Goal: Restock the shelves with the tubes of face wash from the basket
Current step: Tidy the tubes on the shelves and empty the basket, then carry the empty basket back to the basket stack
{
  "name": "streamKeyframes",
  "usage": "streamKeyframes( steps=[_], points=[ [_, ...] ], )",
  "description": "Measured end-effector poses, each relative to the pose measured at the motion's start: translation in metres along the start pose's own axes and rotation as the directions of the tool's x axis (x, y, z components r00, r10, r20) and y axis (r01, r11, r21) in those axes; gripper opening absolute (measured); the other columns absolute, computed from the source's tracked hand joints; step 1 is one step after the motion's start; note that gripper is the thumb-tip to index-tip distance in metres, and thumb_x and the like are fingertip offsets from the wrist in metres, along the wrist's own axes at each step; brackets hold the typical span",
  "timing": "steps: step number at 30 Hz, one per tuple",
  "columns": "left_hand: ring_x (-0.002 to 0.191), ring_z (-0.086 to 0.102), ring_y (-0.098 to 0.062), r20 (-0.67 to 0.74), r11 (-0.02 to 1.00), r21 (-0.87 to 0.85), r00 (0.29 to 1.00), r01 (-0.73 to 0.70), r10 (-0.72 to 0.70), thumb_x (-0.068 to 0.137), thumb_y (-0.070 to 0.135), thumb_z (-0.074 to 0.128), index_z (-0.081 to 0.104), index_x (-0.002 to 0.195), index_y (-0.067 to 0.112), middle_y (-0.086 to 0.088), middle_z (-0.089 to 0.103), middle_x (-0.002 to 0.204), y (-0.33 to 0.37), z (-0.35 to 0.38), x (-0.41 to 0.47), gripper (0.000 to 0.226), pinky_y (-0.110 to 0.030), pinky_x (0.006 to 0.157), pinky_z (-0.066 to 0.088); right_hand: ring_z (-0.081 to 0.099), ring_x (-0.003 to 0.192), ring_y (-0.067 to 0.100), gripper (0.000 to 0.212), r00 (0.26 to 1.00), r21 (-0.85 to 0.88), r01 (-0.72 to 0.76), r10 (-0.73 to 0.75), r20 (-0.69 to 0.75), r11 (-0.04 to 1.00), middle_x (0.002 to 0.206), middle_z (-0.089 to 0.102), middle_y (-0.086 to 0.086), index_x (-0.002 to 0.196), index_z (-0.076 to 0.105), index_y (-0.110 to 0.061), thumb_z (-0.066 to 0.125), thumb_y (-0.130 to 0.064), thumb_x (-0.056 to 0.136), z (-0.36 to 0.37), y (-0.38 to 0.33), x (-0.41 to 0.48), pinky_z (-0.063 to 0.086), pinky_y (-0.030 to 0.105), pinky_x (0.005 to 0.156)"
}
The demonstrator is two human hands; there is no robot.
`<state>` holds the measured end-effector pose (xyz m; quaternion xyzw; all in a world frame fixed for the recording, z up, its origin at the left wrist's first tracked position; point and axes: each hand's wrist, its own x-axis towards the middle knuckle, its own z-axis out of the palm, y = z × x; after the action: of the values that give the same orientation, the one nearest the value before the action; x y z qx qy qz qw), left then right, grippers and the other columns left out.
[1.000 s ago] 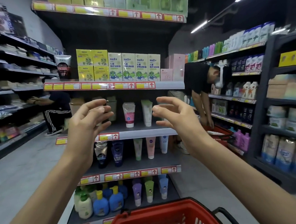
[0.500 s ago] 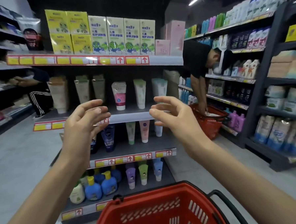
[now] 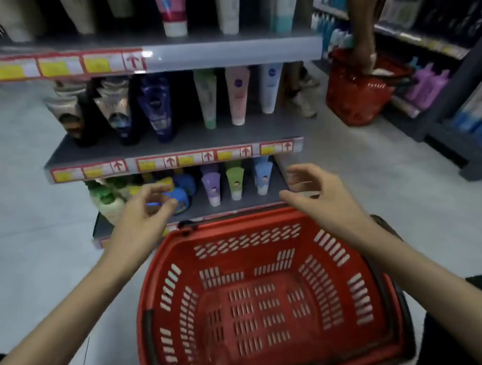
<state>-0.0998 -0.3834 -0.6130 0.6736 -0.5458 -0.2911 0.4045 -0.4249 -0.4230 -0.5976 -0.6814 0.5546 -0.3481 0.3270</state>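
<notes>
A shop aisle seen from above, looking down over two bare arms. Straight ahead stands a dark shelf unit (image 3: 176,137) with three shelves in view, each edged with red and yellow price tags. Near the viewer, at the bottom centre, sits a red basket (image 3: 268,298) with slotted walls; its inside shows only bare red plastic, no tubes. At far right a second red basket (image 3: 355,92) rests on the floor, with another person's arm reaching into it, beside darker shelving.

Tubes of face wash stand cap-down on the shelves. On the middle shelf are dark tubes (image 3: 155,108) at left and pale green, pink and white tubes (image 3: 238,94) at right. On the bottom shelf, small purple, green and blue tubes (image 3: 235,182) stand right of pump bottles (image 3: 106,197).

The left hand (image 3: 143,212) hovers over the basket's far left rim, fingers loosely curled and apart, holding nothing. The right hand (image 3: 318,192) hovers over the far right rim, fingers spread, also empty.
</notes>
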Motion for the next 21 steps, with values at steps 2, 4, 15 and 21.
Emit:
streamKeyframes(
  steps=[2, 4, 15, 21],
  points=[
    [0.106, 0.069, -0.021, 0.062, 0.949, 0.312, 0.997, 0.03, -0.052, 0.097, 0.055, 0.064, 0.052, 0.14, 0.032, -0.004, 0.064, 0.129, -0.037, 0.005, -0.004, 0.05, -0.05, 0.091, 0.058, 0.065, 0.114, 0.016, 0.053, 0.998, -0.268, -0.045, 0.055, 0.032, 0.962, 0.124, 0.067, -0.004, 0.136, 0.06, -0.03, 0.075, -0.045, 0.088, 0.002, 0.042, -0.006, 0.054, 0.039, 0.1],
    [0.117, 0.065, -0.033, 0.093, 0.809, 0.583, 0.983, 0.073, -0.156, 0.089, 0.079, 0.054, 0.035, 0.15, 0.039, -0.008, 0.054, 0.139, -0.068, 0.006, -0.014, 0.075, -0.053, 0.091, 0.057, 0.062, 0.116, 0.027, 0.054, 0.996, -0.524, -0.077, 0.088, -0.004, 0.848, 0.124, 0.064, 0.005, 0.137, 0.061, -0.023, 0.073, -0.039, 0.088, -0.001, 0.08, -0.017, 0.053, 0.042, 0.099],
    [0.079, 0.075, -0.03, 0.307, 0.63, 0.667, 0.624, 0.397, -0.718, 0.095, 0.036, 0.075, 0.047, 0.118, 0.019, -0.008, 0.07, 0.097, -0.139, 0.01, -0.003, 0.041, -0.044, 0.058, 0.063, 0.059, 0.102, 0.055, 0.119, 0.892, -0.79, -0.268, 0.452, 0.013, 0.552, 0.13, 0.044, 0.027, 0.158, -0.007, -0.053, 0.079, -0.017, 0.083, -0.02, 0.163, -0.016, 0.054, 0.06, 0.084],
    [0.074, 0.071, -0.026, 0.245, 0.549, 0.757, 0.625, 0.354, -0.741, 0.096, 0.042, 0.068, 0.046, 0.113, 0.017, -0.006, 0.066, 0.096, -0.14, -0.005, 0.014, 0.037, -0.043, 0.071, 0.062, 0.06, 0.1, 0.05, 0.122, 0.9, -0.743, -0.282, 0.435, 0.013, 0.607, 0.124, 0.051, 0.026, 0.161, 0.005, -0.051, 0.081, -0.01, 0.076, 0.001, 0.151, 0.012, 0.052, 0.054, 0.084]
  ],
)
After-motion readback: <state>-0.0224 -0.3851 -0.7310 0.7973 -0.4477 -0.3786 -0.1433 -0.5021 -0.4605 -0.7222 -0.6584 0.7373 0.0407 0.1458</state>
